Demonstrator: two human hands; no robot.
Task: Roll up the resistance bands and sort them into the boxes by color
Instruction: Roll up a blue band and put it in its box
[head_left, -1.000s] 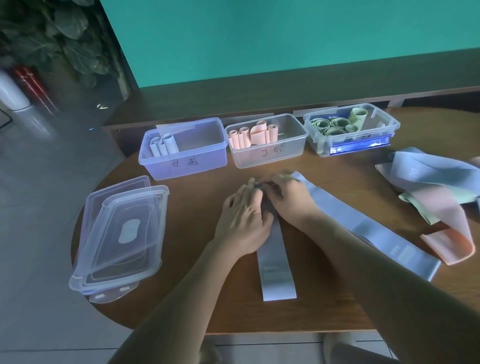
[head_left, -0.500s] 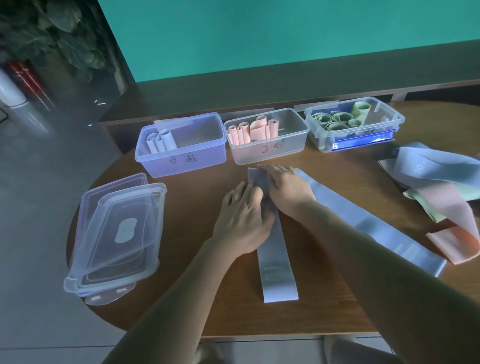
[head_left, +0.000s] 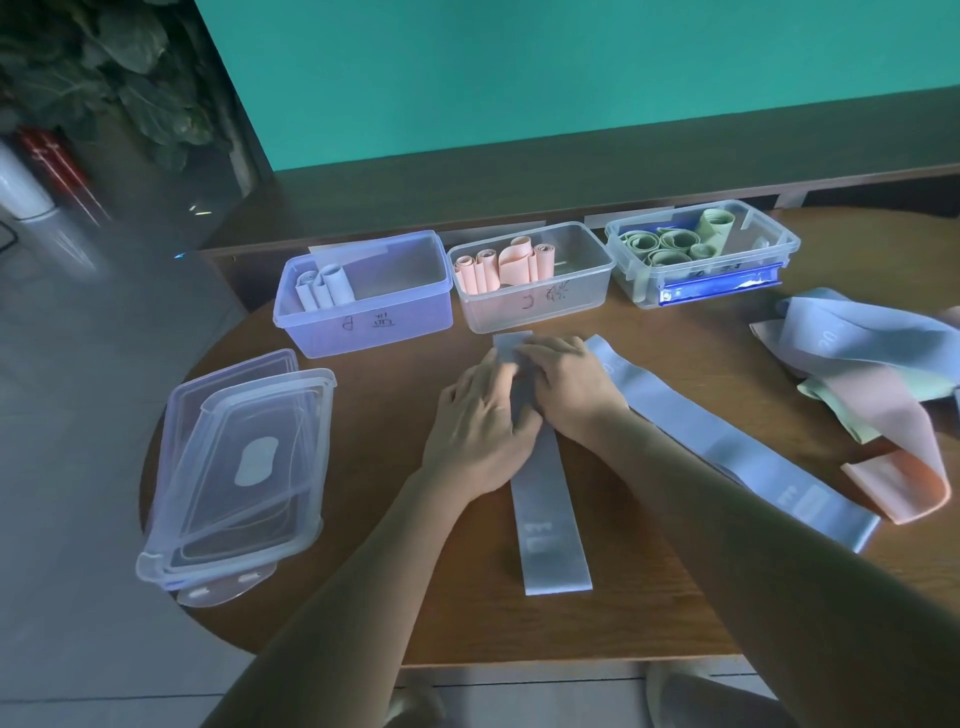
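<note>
- Round wooden bench (head_left: 374, 613) carries three clear boxes in a row at the far edge.
- Left box (head_left: 363, 322): a few rolled blue bands (head_left: 324, 288) standing at its left end.
- Middle box (head_left: 535, 306): rolled pink bands (head_left: 501, 267).
- Right box (head_left: 701, 270): rolled green bands (head_left: 670, 244); a blue latch shows on its front.
- Narrow blue band (head_left: 548, 514) lies flat on the bench, running from just before the middle box back toward the person; printing visible near the close end.
- Left hand (head_left: 478, 426) rests on the band's left edge, fingers (head_left: 480, 371) fairly straight and close together, pressing down.
- Right hand (head_left: 569, 387) lies over the band's far part, fingers (head_left: 537, 348) curled at the far end; whether they pinch the band or only press it, cannot tell.
- Second, wider blue band (head_left: 769, 467) lies flat, slanting out from beside the right hand toward the right.
- Loose heap of blue, pink and green bands (head_left: 883, 384) sits at the right edge of the bench, apart from the hands.
- Stack of clear lids (head_left: 239, 467) at the left edge of the bench, overhanging it a little.
</note>
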